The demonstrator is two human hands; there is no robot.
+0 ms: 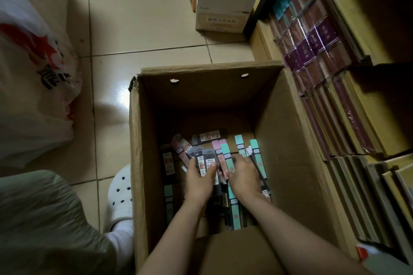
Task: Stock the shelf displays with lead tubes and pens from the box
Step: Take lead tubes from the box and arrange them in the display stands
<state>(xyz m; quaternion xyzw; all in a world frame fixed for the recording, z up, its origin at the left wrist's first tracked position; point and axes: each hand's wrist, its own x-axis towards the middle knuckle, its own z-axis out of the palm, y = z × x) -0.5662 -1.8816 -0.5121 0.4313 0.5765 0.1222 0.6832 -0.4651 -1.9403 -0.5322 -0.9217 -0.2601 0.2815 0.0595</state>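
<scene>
An open cardboard box (143,131) stands on the tiled floor, and both my arms reach down into it. My left hand (199,182) grips a fan of several dark lead tubes (204,159) with red and white labels. My right hand (243,176) is curled round teal and pink pen packs (228,158) just beside them. More lead tubes (207,136) and teal packs (254,152) lie loose on the box bottom. The lower shelf (348,100) at the right holds rows of wrapped books.
A white carton (225,0) sits on the floor beyond the box, against the shelf end. A white plastic bag (33,78) with red print lies at the left. My white clog (120,192) is right beside the box's left wall.
</scene>
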